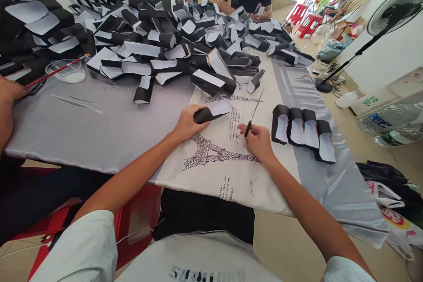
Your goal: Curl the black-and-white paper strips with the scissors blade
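At the centre of the frame, the left hand [189,122] grips a black box [218,109] by its left end, fingers wrapped round it, its pale inner face turned up. Just to the right, the right hand [259,141] is closed on the black handle of a thin tool [248,128], whose slender tip points toward the top of the frame. Both hands are over a white cloth [244,176] printed with towers and lettering, laid on the grey tabletop [82,128]. Four more boxes [296,119] stand side by side right of centre, the last sitting slightly lower. A large pile [165,39] of similar pieces fills the upper middle and upper left. At the left edge, another person's hand [13,90] holds a red brush [49,76] over a clear bowl [81,70] containing something white. A fan [393,11] stands at upper right.
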